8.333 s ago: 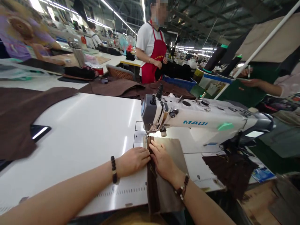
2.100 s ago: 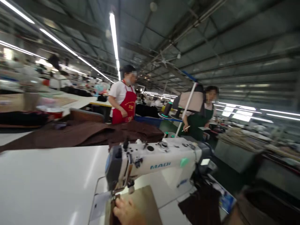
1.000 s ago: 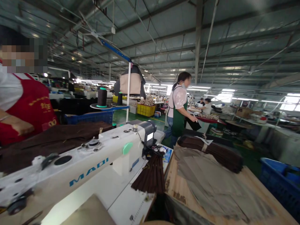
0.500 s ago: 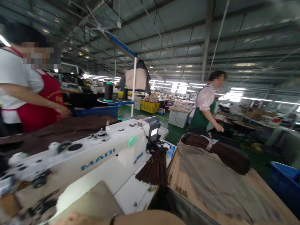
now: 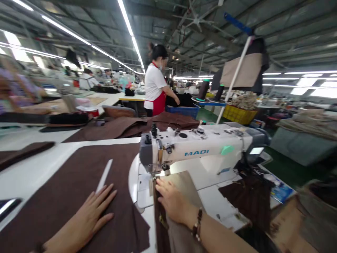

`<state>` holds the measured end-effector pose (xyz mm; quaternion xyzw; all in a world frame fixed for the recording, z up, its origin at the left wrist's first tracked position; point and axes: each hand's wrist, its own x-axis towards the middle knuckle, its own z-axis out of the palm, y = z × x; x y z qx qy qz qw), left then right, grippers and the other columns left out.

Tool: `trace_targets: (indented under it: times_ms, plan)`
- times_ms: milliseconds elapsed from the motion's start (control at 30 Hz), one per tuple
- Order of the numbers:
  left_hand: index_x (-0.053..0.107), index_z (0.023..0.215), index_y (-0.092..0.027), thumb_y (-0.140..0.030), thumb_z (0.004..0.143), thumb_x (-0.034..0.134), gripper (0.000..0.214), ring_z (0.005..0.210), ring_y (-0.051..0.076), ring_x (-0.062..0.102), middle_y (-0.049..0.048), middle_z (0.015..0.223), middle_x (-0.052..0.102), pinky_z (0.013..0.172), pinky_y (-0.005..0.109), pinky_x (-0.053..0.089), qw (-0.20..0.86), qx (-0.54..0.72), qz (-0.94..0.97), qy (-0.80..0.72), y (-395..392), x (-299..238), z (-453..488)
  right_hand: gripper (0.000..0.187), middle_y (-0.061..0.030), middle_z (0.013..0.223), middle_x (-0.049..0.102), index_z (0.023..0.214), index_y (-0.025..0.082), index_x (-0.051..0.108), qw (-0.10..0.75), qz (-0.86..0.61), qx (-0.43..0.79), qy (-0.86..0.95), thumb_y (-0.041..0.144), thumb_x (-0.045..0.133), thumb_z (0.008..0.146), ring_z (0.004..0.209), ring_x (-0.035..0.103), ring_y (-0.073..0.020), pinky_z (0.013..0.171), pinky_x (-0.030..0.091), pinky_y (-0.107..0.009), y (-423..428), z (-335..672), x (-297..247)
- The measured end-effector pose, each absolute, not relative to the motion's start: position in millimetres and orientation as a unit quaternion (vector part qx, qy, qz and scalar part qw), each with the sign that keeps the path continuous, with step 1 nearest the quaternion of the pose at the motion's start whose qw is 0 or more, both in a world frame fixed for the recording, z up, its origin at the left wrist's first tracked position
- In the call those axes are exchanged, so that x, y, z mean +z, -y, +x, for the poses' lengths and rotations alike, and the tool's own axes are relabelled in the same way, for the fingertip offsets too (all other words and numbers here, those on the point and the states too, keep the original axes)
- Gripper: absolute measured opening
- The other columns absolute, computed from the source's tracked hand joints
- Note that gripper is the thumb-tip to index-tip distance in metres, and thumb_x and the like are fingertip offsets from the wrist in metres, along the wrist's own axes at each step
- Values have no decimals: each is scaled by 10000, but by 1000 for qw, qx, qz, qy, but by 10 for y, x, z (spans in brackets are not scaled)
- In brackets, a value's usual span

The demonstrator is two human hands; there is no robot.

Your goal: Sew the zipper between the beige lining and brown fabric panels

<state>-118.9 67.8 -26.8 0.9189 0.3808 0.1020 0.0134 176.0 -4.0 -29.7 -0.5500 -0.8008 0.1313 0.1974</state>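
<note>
My left hand (image 5: pixel 86 218) lies flat with fingers spread on a large brown fabric panel (image 5: pixel 65 189) spread over the white table. My right hand (image 5: pixel 172 202) rests with fingers extended on a tan fabric piece (image 5: pixel 181 182) and a dark brown strip (image 5: pixel 158 214) just in front of the needle of the white sewing machine (image 5: pixel 200 149). A beaded bracelet circles my right wrist. Neither hand grips anything.
More brown fabric (image 5: pixel 131 126) is heaped behind the machine. Dark brown pieces (image 5: pixel 247 196) lie right of the machine. A phone (image 5: pixel 7 205) sits at the left table edge. A person in a red apron (image 5: pixel 156 86) stands behind. Thread cones (image 5: pixel 204 89) sit on a stand.
The view has swung back from the right to the sewing machine. My left hand now lies on a brown panel that was not by the machine before. My right hand stays at the needle.
</note>
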Motion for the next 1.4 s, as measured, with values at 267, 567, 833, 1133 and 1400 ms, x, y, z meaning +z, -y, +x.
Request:
trace_targets:
  times_ms: [267,567,833,1133,1400]
  plan:
    - [297,1353,-271,-555,873,302,557,1347,278,223,64,1452,192,1089,527,276,56,10,915,-399,-354,-145,-958,455,-76,1412,324,1301,126,415,160,-561,170,794,103,382,847,1327,241,-196,1119,206,-452,53,1745,-245]
    - [153,1389,-272,-775,650,437,938,1365,336,94,119,1466,26,1105,555,204,218,-110,920,-305,91,146,-802,441,-104,1404,332,1288,104,426,149,-558,149,803,101,388,849,1324,248,-202,1110,231,-460,40,1752,-267]
    - [279,1328,-407,-579,786,491,607,1346,361,176,88,1471,105,1051,615,250,200,-83,924,-317,186,65,-700,434,-113,1402,333,1290,107,421,151,-554,139,807,116,370,859,1324,247,-212,1101,234,-480,38,1766,-294]
    - [316,1332,-371,-452,920,278,421,1294,153,361,-68,1429,284,1107,308,330,325,16,882,-340,-56,394,-709,451,-105,1405,330,1290,105,416,140,-554,135,809,93,366,842,1328,237,-214,1100,240,-473,24,1780,-337]
    - [340,1346,-250,-385,930,260,444,1328,185,300,34,1422,313,1133,372,270,304,-37,899,-312,-268,365,-248,536,-71,1445,245,1369,167,314,114,-525,126,834,216,419,846,1340,208,-196,1127,192,-431,-71,1915,-609]
